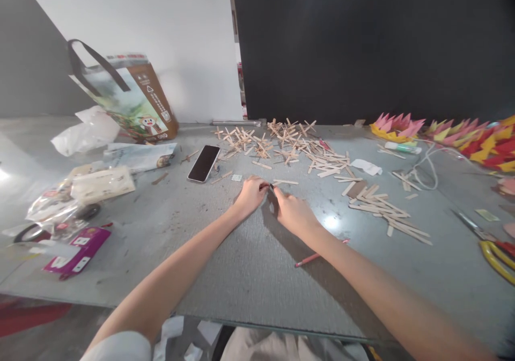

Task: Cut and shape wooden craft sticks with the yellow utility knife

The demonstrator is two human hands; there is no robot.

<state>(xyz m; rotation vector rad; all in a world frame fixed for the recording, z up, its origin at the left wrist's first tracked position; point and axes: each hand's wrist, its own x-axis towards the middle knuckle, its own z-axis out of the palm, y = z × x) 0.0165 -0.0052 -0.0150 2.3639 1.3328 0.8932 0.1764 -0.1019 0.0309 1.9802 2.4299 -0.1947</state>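
My left hand (252, 193) and my right hand (293, 211) meet near the middle of the table, fingertips almost touching. Both are closed in a pinch. A small dark bit shows between the fingertips, too small to name. Just beyond them a few wooden craft sticks (285, 182) lie flat. Under my right forearm rests a red pencil (308, 259), partly covered by the arm. A smartphone (204, 163) with a dark screen lies to the left of my left hand, and a small pale square piece (236, 178) is close to that hand.
Piled craft sticks (289, 138) lie at the back, with more loose sticks (386, 211) at right. Yellow-handled scissors (497, 256), a glue stick (402, 147) and paper crowns (396, 127) are further right. At left stand a shopping bag (140, 101) and a purple packet (78, 251).
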